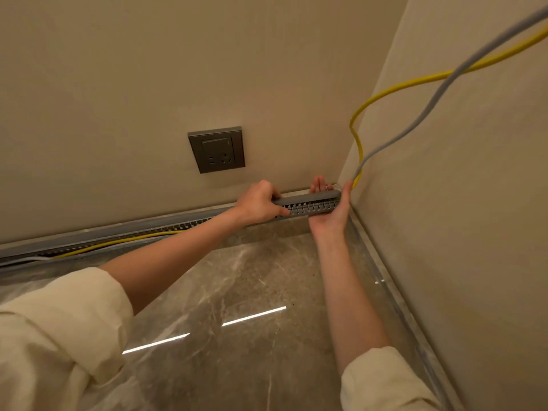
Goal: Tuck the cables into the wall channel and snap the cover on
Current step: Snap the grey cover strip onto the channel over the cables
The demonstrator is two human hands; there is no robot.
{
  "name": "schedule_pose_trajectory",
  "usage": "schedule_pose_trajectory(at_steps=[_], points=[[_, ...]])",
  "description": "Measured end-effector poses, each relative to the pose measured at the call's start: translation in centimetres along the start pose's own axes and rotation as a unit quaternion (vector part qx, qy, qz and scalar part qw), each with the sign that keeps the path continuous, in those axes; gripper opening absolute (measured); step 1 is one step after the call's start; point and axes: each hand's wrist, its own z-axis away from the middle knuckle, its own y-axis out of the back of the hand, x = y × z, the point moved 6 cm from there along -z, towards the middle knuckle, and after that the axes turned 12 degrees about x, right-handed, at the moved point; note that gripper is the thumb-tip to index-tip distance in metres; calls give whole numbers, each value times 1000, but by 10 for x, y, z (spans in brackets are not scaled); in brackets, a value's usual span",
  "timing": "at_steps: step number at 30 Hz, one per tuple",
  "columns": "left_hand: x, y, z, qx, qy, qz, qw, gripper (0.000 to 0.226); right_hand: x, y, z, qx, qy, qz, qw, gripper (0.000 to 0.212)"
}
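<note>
Corner end of the slotted wall channel (308,204) is gripped at 2 o'clock of centre, where the two walls meet. Left hand (261,203) is closed over the channel's top edge, thumb laid along the slotted face. Right hand (329,207) is cupped under and round the channel's end, fingers (318,183) behind it against the wall, so both hands are holding the channel. Cover not identified with certainty; the grey strip on top may be it.

Yellow cable (385,90) and grey cable (439,93) drop from 1 o'clock, cross, and enter at the corner just beside the right hand. At 9 o'clock the channel run (118,237) is open, with yellow cable lying in it, so the cover is judged not yet on there.

Step judged: seating the corner end. Slack at the corner should be fed down into the channel first; cables are to be kept clear of the slot teeth before any pressing, and pressure worked outward from the corner.

Floor (237,292) is polished marble-look tile, glossy, with light strips reflected. Walls are plain beige. A grey wall socket (216,149) sits at 12 o'clock, above the channel, well clear.
</note>
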Motion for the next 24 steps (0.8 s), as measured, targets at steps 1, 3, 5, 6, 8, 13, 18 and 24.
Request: schedule_pose_trajectory(at_steps=[1,3,5,6,8,13,18,24], points=[[1,0,1,-8,-5,3,1000,29,0,-3,2,2,11,1,1000,38],[2,0,2,-31,-20,14,999,29,-1,-7,6,7,25,-2,1000,39],[1,-1,4,-54,-42,31,997,27,-2,-8,9,11,22,-23,999,40],[0,-2,5,-61,-50,41,996,25,-2,-8,10,12,18,-35,999,40],[0,-1,7,-64,-58,56,995,22,-3,-9,10,13,13,-46,999,40],[1,2,8,-49,-63,56,995,22,-3,-11,10,11,-1,-61,998,43],[6,5,8,-29,-73,35,996,26,-4,-10,10,16,-7,-63,998,43],[14,10,14,-2,-125,0,992,23,-4,-13,9,8,-11,-67,998,46]])
